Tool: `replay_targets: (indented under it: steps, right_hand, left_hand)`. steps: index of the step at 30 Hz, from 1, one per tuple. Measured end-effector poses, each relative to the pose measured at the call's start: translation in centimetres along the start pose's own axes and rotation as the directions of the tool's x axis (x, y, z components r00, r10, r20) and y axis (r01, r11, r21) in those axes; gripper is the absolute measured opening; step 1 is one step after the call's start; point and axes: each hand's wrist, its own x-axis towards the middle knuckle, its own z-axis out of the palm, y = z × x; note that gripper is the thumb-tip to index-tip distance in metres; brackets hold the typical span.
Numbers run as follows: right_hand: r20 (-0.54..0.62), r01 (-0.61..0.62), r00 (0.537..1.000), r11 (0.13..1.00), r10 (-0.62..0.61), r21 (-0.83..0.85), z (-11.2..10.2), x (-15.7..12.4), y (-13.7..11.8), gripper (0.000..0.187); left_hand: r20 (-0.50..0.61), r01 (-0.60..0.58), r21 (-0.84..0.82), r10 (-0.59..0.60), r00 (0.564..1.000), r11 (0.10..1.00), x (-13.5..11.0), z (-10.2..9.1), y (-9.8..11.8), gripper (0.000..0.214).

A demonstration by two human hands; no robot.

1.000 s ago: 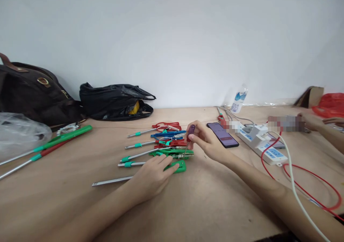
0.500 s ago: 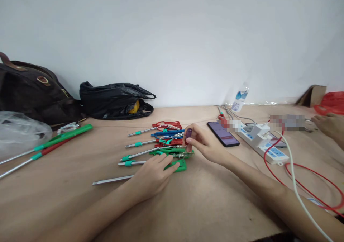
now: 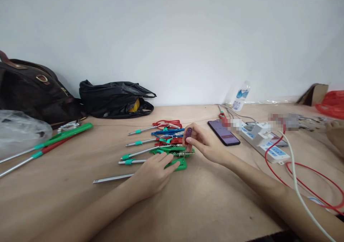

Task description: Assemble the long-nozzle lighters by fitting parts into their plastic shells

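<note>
Screwdriver (image 3: 189,134) pinched in my right grip (image 3: 200,143), nearly upright.
My left grip (image 3: 154,171) clasps the green handle (image 3: 182,165) flat on the bench (image 3: 204,202), the screwdriver's tip right at the handle's exposed end.

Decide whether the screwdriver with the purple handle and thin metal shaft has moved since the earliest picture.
Yes, slightly: judged against the flat, black, rectangular phone, the purple-handled screwdriver has shifted left and down in the view.
</note>
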Motion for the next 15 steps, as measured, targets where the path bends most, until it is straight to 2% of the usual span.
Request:
replay_targets:
  steps: [7,15]
  right_hand:
    - [0.027,-0.029,0.999,0.995,0.032,-0.091,0.00,-0.23,-0.37,0.004]
    - [0.050,0.026,0.999,0.993,-0.020,-0.118,0.35,-0.59,-0.44,0.007]
  left_hand:
    - [0.012,-0.002,0.001,0.002,1.000,1.000,0.05,0.04,-0.04,0.031]
    - [-0.012,-0.001,0.005,0.001,1.000,1.000,-0.05,0.02,-0.06,0.031]
